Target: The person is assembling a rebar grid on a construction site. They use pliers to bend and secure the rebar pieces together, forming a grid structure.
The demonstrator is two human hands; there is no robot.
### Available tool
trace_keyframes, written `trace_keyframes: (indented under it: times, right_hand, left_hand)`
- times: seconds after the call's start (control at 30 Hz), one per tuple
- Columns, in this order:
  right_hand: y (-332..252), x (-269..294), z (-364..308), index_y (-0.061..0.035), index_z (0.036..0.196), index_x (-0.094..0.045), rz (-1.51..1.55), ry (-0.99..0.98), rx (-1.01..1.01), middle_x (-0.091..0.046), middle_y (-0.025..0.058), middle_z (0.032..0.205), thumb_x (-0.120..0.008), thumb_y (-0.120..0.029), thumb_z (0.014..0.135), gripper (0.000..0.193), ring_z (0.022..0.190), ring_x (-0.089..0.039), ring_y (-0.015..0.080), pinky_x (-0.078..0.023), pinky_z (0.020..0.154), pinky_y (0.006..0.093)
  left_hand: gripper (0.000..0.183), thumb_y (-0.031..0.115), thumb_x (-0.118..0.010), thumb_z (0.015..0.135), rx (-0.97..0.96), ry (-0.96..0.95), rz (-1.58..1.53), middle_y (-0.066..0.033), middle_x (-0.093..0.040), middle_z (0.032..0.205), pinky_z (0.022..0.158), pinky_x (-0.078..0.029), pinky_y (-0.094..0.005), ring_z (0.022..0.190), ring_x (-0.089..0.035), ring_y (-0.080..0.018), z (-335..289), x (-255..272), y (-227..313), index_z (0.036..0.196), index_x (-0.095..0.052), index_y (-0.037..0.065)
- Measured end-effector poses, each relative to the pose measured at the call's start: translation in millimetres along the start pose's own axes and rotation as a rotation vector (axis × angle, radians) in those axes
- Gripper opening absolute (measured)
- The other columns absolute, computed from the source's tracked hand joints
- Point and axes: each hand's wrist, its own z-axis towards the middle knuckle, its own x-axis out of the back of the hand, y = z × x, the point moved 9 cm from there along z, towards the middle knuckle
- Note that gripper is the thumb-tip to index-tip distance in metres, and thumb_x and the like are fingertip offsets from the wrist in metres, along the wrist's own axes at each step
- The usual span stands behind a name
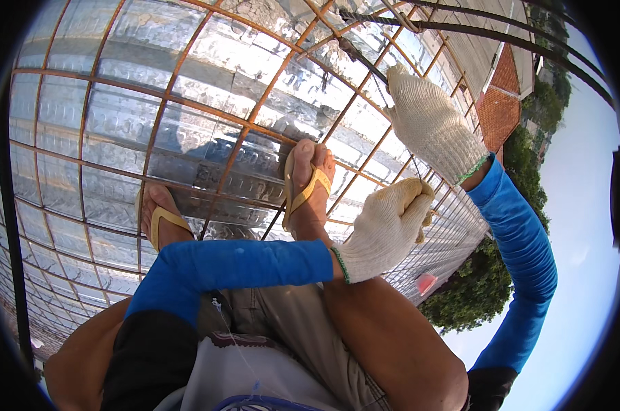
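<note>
My right hand (433,123), in a white knitted glove, is closed round the end of a slim dark metal tool (364,61) that looks like pliers. The tool's far end meets the rusty rebar mesh (255,113) near a crossing of the bars. Nearer to me and lower, my left hand (388,226) is closed in a similar glove, its fingertips stained yellowish. A thin dark wire (415,164) runs from the left fist up toward the right hand. The rest of what the left fingers hold is hidden in the glove.
Silvery metal decking (207,55) lies under the mesh. My feet, in yellow flip-flops (303,192), stand on it. Dark ribbed bars (474,31) cross the upper right. Beyond the edge are an orange tiled roof (499,99), trees (474,288) and a pinkish scrap (426,283).
</note>
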Motion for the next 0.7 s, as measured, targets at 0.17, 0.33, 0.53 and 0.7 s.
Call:
trace_keyframes:
  times: [0.17, 0.33, 0.53, 0.7]
  right_hand:
    - [-11, 25, 6, 0.0008, 0.140, -0.060, 0.202, -0.194, -0.130, -0.073, 0.0241, 0.118, -0.071, -0.018, 0.099, 0.046, 0.111, -0.074, 0.0405, -0.061, 0.095, 0.0486]
    - [9, 15, -7, 0.0016, 0.136, -0.063, 0.227, -0.254, -0.142, -0.075, 0.0224, 0.108, -0.071, -0.023, 0.099, 0.045, 0.106, -0.076, 0.0363, -0.061, 0.094, 0.0478]
    - [38, 5, -9, -0.0014, 0.142, -0.064, 0.791, -0.544, -0.354, -0.074, 0.0102, 0.113, -0.065, -0.020, 0.102, 0.044, 0.098, -0.073, 0.0160, -0.067, 0.074, 0.0378]
    - [43, 15, 1, 0.0014, 0.144, -0.061, 1.011, -0.520, -0.340, -0.074, 0.0137, 0.118, -0.067, -0.022, 0.102, 0.049, 0.107, -0.074, 0.0192, -0.069, 0.087, 0.0380]
  left_hand:
    - [0.017, 0.015, -0.063, 0.110, -0.014, -0.053, -0.022, -0.0026, -0.068, 0.082, 0.054, -0.049, -0.0236, 0.062, -0.062, -0.0058, -11, 8, 7, 0.117, -0.069, 0.001]
    - [0.019, 0.014, -0.064, 0.110, 0.005, -0.096, -0.076, -0.0034, -0.070, 0.088, 0.055, -0.049, -0.0214, 0.064, -0.062, -0.0048, -19, 7, 26, 0.122, -0.069, 0.001]
    - [0.017, 0.011, -0.062, 0.111, 0.040, -0.086, -0.162, -0.0051, -0.071, 0.089, 0.056, -0.050, -0.0206, 0.064, -0.063, -0.0052, -16, 3, 10, 0.123, -0.068, 0.000]
    - [0.016, 0.011, -0.063, 0.111, -0.043, -0.080, -0.225, -0.0055, -0.071, 0.088, 0.054, -0.050, -0.0214, 0.063, -0.062, -0.0049, -11, -12, 32, 0.120, -0.068, 0.000]
